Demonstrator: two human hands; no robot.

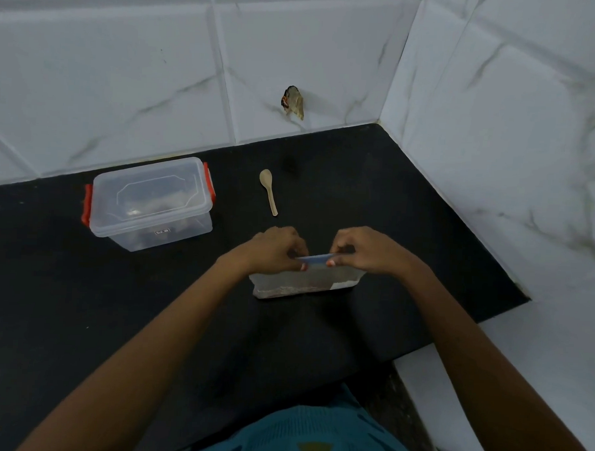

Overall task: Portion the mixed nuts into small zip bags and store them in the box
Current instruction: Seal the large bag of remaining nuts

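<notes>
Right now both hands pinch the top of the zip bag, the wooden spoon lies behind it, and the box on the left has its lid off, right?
Not quite. The head view shows the box with its lid on. The rest holds: the left hand and right hand pinch the top of the zip bag, and the wooden spoon lies behind it.

One box, one spoon, one bag

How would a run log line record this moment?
zip bag: on counter | left hand: pinches zip strip | right hand: pinches zip strip | box: lid on | spoon: on counter
</notes>
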